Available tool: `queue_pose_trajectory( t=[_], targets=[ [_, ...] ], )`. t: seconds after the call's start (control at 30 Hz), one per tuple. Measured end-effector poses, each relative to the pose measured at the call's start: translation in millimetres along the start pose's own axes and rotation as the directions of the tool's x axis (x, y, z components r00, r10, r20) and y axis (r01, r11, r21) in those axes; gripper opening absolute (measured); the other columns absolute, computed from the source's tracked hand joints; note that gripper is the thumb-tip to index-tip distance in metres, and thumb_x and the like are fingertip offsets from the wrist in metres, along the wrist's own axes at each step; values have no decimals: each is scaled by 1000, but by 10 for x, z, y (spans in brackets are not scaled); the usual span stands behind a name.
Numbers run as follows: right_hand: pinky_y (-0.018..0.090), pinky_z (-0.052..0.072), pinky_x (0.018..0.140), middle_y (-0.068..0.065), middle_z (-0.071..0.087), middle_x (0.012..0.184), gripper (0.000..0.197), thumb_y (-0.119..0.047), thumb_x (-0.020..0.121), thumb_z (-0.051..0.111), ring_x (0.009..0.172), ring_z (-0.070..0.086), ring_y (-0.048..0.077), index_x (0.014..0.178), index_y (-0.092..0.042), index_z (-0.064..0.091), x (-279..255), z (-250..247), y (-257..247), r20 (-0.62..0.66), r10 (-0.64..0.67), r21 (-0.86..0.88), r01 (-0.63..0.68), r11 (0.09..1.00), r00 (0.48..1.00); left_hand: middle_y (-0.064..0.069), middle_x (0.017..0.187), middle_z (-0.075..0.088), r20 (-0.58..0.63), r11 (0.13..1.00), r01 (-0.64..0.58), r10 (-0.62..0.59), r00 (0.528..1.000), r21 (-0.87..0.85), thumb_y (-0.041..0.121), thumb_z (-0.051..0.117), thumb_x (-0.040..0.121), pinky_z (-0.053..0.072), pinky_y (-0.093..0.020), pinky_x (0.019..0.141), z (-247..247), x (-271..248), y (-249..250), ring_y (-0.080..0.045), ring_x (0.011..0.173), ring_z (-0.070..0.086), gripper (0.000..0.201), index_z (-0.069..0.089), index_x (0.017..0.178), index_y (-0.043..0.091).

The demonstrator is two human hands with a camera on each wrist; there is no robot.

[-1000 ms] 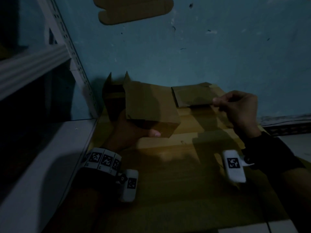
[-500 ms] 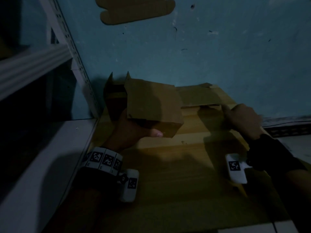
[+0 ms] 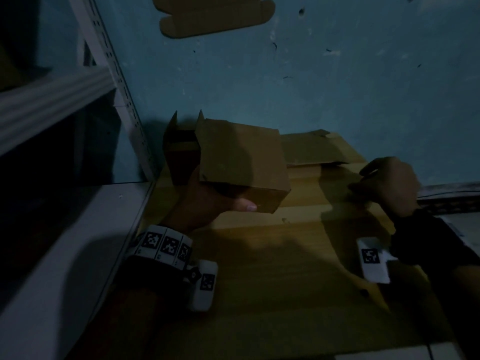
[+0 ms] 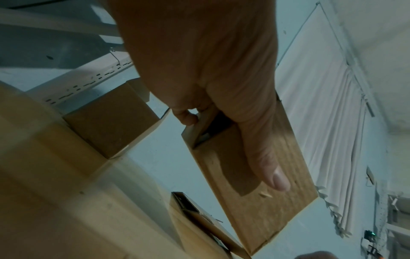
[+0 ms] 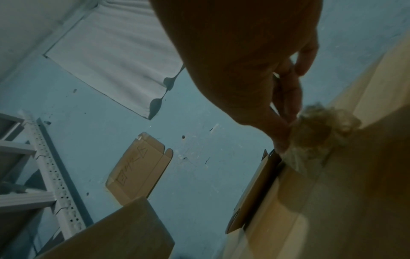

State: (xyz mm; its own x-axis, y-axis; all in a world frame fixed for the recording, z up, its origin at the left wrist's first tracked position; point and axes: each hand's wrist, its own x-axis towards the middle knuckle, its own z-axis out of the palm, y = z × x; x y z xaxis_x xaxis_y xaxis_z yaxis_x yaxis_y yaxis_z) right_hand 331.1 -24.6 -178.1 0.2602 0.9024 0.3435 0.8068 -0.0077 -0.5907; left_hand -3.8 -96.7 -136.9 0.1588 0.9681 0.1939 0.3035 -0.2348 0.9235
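Left hand [image 3: 207, 201] clamps a cardboard box [image 3: 241, 157], thumb along its underside, above the worktop [image 3: 259, 268]; likely light, crushable, best held at folded edges; right hand [image 3: 389, 185] fingers [image 5: 286, 105] pinch a soft crumpled wad [image 5: 326, 128] there.

White code-printed band [image 3: 166, 246] on left wrist, black cuff [image 3: 426, 240] on right, a white tagged pod [image 3: 204, 289] beneath each.

Head view, 12 o'clock: flat brown cardboard cut-out [image 3: 217, 15] on the blue wall. The right wrist view shows dark handwritten strokes on it [image 5: 138, 171]; not legible.

7 o'clock: white wristband [image 3: 166, 246] bears three black-and-white square code tags; the tiny characters beneath are too small to read.

White camera blocks, one tag each: 6 o'clock [image 3: 207, 281], 4 o'clock [image 3: 371, 255].
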Motion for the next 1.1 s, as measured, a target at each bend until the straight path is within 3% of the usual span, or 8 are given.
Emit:
queue_pose_trajectory(
  t=[0.2,0.4,0.5,0.6,0.7,0.77,1.0,1.1],
  targets=[
    [18,43,47,18,75,79,16,3,77,70,63,63,20,89,0,80,-16,-5,-125,-11,-62,76,63,995,998,23,98,48,-25,1000,-1,1,1000,29,-2,90,59,38,5,59,-2,0,-45,30,73,48,69,44,92,37],
    [26,50,83,7,77,97,19,-10,88,64,93,72,19,100,-11,79,-132,41,-455,-219,-81,269,140,953,972,24,105,52,-84,999,-38,40,996,29,3,93,52,43,1,68,8,36,-149,27,84,51,74,48,99,39],
    [36,53,101,1,75,111,22,-17,95,65,107,69,14,115,-16,74,-239,142,-659,100,-105,610,22,792,989,25,110,53,-117,998,-31,36,992,46,10,95,51,44,-6,80,17,69,-205,17,94,53,77,50,105,41],
    [42,50,102,1,67,132,54,-36,89,66,121,64,20,141,-23,57,-402,274,-816,465,-284,750,-202,629,839,25,104,56,-131,995,-76,83,988,62,8,94,54,45,-3,74,58,81,-218,21,89,56,67,56,101,39],
    [47,52,102,3,63,138,70,-29,85,67,124,62,28,150,-26,42,-529,360,-903,575,-432,788,-328,521,695,20,105,58,-177,994,-92,101,979,54,11,94,54,47,-2,72,56,99,-265,21,90,57,69,62,114,22],
    [47,53,102,4,63,136,69,-16,87,63,123,62,30,151,-26,40,-578,376,-943,553,-455,808,-317,496,698,14,110,61,-196,991,-108,121,973,74,20,95,49,50,-7,75,50,112,-285,14,95,59,79,60,120,15],
    [44,57,97,-3,70,125,49,-3,97,59,118,66,27,142,-21,51,-626,429,-1003,478,-424,832,-243,499,769,19,108,55,-196,985,-154,166,966,78,3,94,52,47,-1,70,44,95,-259,25,90,54,79,56,120,16],
    [45,57,96,-2,73,119,44,0,96,56,114,68,28,134,-21,57,-627,443,-1016,465,-404,836,-240,493,787,18,107,62,-128,986,-164,167,978,36,19,96,49,50,-9,75,32,38,-157,13,98,60,73,58,108,38]
  ],
)
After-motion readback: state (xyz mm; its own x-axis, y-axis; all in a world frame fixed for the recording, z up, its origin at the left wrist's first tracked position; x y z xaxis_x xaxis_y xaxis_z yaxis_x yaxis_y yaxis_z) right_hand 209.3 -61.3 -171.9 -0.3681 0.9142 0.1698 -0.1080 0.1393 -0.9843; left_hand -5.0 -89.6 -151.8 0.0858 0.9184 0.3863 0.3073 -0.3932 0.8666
